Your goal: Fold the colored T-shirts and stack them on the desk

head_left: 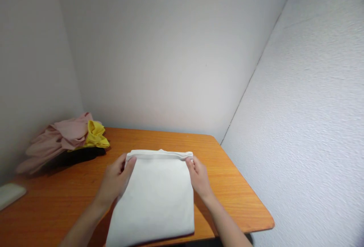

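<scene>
A white folded cloth [155,197] lies over the front of the wooden table, its near end close to the table edge. At its far end runs a thicker band of several layers. My left hand [115,177] grips the far left corner, thumb on top and fingers underneath. The far right corner is pinched by my right hand [199,175] in the same way. Between the two hands the cloth looks flat and fairly taut. The fingers under the cloth are hidden.
Crumpled clothes are heaped at the table's back left: a pink garment [61,137], a yellow one [96,135] and a black one [76,157]. A white object [11,194] sits at the left edge. Walls border the wooden table [227,186] behind and to the right.
</scene>
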Demonstrator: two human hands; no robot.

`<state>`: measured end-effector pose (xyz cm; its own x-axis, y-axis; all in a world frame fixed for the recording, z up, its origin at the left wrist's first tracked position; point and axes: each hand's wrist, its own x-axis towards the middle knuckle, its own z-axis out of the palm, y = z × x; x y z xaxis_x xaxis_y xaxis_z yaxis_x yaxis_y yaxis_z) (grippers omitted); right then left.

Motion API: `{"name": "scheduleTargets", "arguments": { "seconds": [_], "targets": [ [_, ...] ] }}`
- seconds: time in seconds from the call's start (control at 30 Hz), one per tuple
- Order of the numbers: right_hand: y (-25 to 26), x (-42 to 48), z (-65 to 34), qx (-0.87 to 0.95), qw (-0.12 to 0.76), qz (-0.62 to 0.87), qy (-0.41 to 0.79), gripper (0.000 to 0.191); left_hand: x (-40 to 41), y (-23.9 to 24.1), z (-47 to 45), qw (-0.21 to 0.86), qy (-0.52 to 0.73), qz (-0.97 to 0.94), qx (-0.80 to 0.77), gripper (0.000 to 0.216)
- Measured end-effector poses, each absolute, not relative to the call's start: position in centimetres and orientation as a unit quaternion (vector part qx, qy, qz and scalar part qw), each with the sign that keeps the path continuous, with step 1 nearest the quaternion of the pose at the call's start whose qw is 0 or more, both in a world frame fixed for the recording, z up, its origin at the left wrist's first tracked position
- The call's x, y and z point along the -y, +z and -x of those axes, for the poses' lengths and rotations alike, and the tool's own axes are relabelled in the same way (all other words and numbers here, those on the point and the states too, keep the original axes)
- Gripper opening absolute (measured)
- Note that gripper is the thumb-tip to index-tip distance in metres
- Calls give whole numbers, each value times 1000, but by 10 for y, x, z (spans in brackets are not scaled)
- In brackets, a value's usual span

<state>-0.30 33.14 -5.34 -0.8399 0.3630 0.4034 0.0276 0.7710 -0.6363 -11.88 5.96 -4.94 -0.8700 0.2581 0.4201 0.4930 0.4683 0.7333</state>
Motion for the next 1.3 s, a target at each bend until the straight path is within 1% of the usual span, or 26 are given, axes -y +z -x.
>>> {"name": "scheduleTargets", "arguments": {
  "seconds": [0.07, 0.13, 0.2, 0.27, 0.37, 0.43, 0.53, 0.6, 0.67, 0.77, 1.0, 1.1, 1.17, 1.23, 1.3],
  "targets": [
    [-55, -342, 46, 935, 201, 119, 267, 51, -77, -48, 157, 114, -382, 227, 888, 41],
    [-64, -349, 77, 950, 157, 132, 237, 45, -87, -61, 188, 96, -304, 228, 920, 37],
    [-74, -350, 95, 956, 129, 152, 214, 39, -93, -78, 204, 84, -259, 221, 937, 30],
    [-83, -345, 101, 960, 116, 174, 186, 37, -96, -89, 205, 97, -227, 217, 945, 30],
    [-94, -329, 98, 965, 153, 177, 122, 49, -104, -94, 188, 141, -188, 254, 938, 44],
    [-104, -315, 95, 972, 176, 131, 79, 56, -114, -97, 175, 152, -149, 326, 921, 47],
    [-122, -298, 93, 985, 148, 53, 70, 65, -130, -111, 166, 120, -84, 392, 908, 52],
    [-131, -292, 94, 989, 119, 47, 79, 69, -138, -123, 165, 84, -67, 370, 923, 58],
    [-137, -291, 95, 989, 108, 56, 79, 69, -142, -133, 166, 63, -63, 346, 934, 62],
    [-139, -294, 97, 989, 110, 51, 82, 70, -144, -139, 168, 68, -65, 339, 936, 61],
    [-134, -296, 93, 990, 106, 33, 91, 68, -145, -134, 163, 63, -58, 325, 942, 61],
    [-128, -295, 81, 990, 104, 2, 96, 65, -143, -132, 145, 68, -45, 310, 947, 61],
    [-119, -293, 64, 989, 119, -4, 92, 64, -138, -129, 125, 87, -33, 299, 950, 61],
    [-110, -289, 40, 986, 144, 39, 75, 62, -129, -123, 103, 110, -22, 283, 953, 60],
    [-104, -283, 11, 978, 152, 133, 47, 57, -116, -117, 88, 130, -16, 256, 958, 59]
  ]
}}
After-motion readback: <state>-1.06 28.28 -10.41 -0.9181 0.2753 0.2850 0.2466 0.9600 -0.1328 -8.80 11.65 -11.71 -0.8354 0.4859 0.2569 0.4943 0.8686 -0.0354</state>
